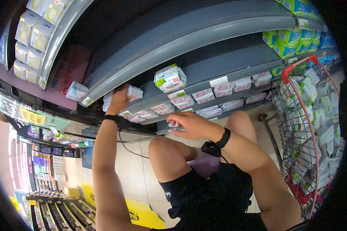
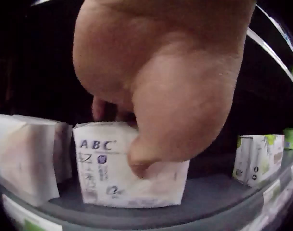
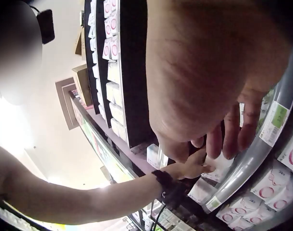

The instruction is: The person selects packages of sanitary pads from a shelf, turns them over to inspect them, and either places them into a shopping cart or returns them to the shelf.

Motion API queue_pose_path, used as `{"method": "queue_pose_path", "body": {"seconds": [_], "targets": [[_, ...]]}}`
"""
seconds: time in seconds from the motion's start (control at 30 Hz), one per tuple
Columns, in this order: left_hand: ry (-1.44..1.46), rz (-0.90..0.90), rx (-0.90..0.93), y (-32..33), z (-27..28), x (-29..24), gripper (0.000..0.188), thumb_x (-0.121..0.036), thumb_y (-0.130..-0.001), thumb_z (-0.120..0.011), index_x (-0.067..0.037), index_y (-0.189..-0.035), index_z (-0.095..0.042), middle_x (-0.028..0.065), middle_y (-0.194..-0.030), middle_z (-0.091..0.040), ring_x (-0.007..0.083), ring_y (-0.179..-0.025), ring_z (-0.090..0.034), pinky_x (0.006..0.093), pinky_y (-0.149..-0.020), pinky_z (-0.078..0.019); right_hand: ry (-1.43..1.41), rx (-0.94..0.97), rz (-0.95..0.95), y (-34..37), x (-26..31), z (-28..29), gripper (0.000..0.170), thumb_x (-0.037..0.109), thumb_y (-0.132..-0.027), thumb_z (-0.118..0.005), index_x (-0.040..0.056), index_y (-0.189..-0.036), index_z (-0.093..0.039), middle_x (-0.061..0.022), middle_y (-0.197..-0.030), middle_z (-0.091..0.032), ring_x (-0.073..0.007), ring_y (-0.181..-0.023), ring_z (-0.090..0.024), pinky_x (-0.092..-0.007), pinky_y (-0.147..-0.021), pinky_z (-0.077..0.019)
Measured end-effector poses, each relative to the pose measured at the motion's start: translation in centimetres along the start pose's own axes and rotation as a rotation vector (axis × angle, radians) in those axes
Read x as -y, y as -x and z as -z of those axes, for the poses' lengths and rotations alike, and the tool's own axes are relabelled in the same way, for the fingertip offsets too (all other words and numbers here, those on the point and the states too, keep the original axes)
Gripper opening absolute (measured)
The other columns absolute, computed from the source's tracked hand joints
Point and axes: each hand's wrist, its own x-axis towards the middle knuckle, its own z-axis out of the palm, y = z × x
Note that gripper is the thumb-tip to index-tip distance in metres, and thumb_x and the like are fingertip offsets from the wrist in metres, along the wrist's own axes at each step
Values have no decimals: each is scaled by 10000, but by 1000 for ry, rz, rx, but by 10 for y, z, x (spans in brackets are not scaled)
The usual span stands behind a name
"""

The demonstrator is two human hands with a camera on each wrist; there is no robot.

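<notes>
My left hand [image 1: 121,99] reaches onto the middle shelf and grips a white ABC package [image 2: 132,187]. In the left wrist view its thumb presses the package's front face, and the other fingers are mostly hidden behind the top edge. Another white package [image 2: 24,159] stands just left of it on the same shelf. To the right sits a green-and-white package [image 1: 170,79]. My right hand [image 1: 191,125] hovers in front of the lower shelves, fingers loosely bent. The right wrist view shows nothing held between its thumb and fingers.
A red-rimmed wire cart [image 1: 316,142] full of packages stands at the right. Pink-and-white packages [image 1: 202,95] line the shelf below. Green packs [image 1: 291,42] fill the far right shelves. A small white-blue package [image 1: 77,91] sits at the shelf's left end.
</notes>
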Motion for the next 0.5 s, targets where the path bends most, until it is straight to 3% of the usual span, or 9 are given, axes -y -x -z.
{"method": "queue_pose_path", "body": {"seconds": [0.03,0.13,0.27,0.3,0.4,0.5], "targets": [[-99,118,227,-8,-1,-3,776,-152,-798,-701,-63,-1471,-325,254,-1353,-522,410,-1244,-512,531,-1035,-402,43,40,0,1,3,1,324,238,-850,-682,67,-1091,-548,-108,-923,-633,-327,-849,-636,-423,-726,-507],[-154,139,208,-10,1,-9,790,-164,-829,-660,-62,-1501,-258,255,-1371,-506,407,-1252,-508,539,-1051,-391,105,104,-11,7,-1,-5,349,231,-844,-697,75,-1127,-564,-90,-967,-637,-306,-862,-631,-403,-742,-504],[-83,181,428,-19,-8,16,752,-183,-878,-565,-59,-1529,-208,247,-1438,-451,394,-1293,-482,479,-1088,-377,133,110,-14,15,-5,-3,328,261,-851,-685,72,-1097,-581,-100,-956,-641,-325,-875,-638,-423,-751,-506],[-81,221,453,-18,-9,19,731,-176,-892,-536,-61,-1534,-206,221,-1488,-404,365,-1340,-444,441,-1106,-368,140,120,-29,16,-2,1,320,274,-853,-678,69,-1079,-582,-108,-955,-649,-335,-881,-645,-433,-753,-512],[-71,103,307,-7,-20,36,733,-95,-854,-506,-117,-1535,-236,228,-1389,-522,374,-1279,-516,553,-1086,-339,158,128,-31,18,0,7,311,291,-857,-671,67,-1057,-585,-121,-960,-657,-351,-894,-651,-448,-761,-516],[-85,160,386,-7,-14,31,719,-88,-855,-506,-126,-1530,-261,197,-1416,-507,371,-1281,-512,527,-1095,-340,166,142,-34,18,-3,7,319,300,-857,-671,67,-1057,-586,-129,-973,-659,-355,-906,-649,-453,-770,-514]]}}
